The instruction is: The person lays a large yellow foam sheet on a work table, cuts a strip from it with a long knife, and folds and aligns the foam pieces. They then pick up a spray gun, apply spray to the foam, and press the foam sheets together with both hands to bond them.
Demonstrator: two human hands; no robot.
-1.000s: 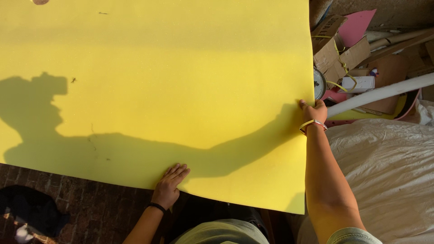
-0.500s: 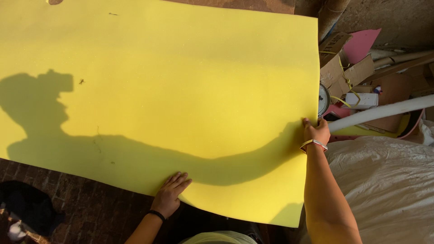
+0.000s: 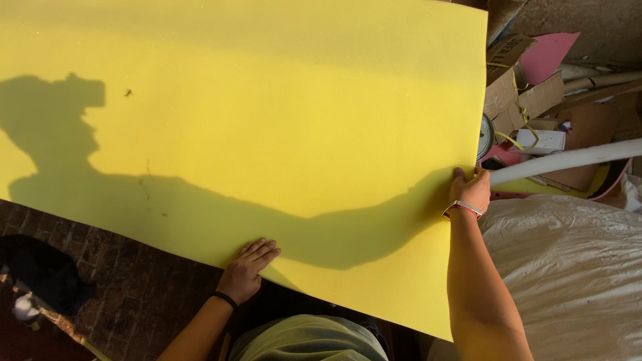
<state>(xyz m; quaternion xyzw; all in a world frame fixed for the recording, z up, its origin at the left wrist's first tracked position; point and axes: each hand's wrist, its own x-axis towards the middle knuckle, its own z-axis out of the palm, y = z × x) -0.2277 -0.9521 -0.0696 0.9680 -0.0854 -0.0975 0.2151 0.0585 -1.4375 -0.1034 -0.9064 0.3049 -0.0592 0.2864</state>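
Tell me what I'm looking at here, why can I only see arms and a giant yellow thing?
The camera sits on a person's head and looks down, so you see only their two arms. The giant yellow thing is a big yellow foam sheet. The left hand lies flat on its near edge, and the right hand grips its right edge. The dark shape on the sheet is the person's own shadow. Beside it on the right lie cardboard boxes, a white tube and a white plastic sack. Underneath is a brick floor.

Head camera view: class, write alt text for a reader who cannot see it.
A person's left hand presses flat on the near edge of a large yellow foam sheet, while the right hand grips its right edge. Cardboard scraps lie beyond.
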